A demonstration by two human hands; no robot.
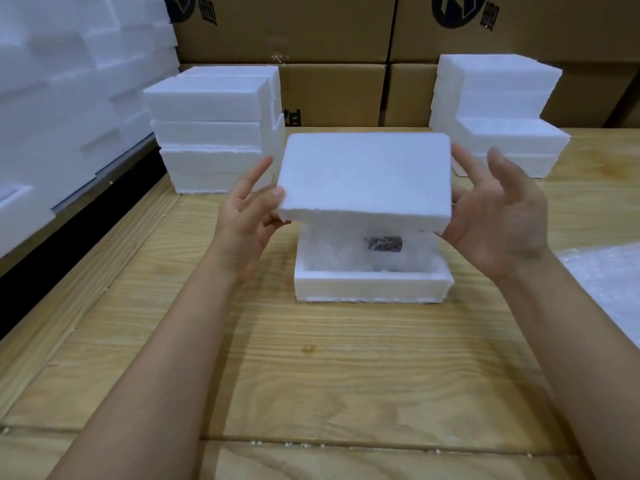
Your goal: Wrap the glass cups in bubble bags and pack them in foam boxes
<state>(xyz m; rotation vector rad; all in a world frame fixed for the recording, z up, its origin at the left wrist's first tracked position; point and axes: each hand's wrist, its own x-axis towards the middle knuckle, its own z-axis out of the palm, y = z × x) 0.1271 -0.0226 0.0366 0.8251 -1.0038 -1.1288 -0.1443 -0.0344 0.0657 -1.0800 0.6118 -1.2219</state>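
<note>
The left hand point(247, 216) and the right hand point(498, 216) carry a white rectangular foam lid point(365, 174) between them, held level in the air above the open white foam box base point(372, 287) that sits on the pale wooden plank table point(311, 375); the left thumb presses the lid's near left corner with the other fingers reaching along its left end, while the right hand cups the right end with its fingers spread fairly wide, so the grip looks light, more a pinch between palms than a clamp; inside the base lies the bubble-wrapped glass cup point(381, 245), its dark label showing through the cloudy wrap; the likeliest fault, I judge, is the lid coming down skewed, since its edges overhang the base unevenly from this view, and a crooked seat could chip the crumbly foam rim or leave a gap; if the wrapped bundle stands proud of the rim, pressing down could load the glass; a slack right grip could also let the lid tip and drop.
</note>
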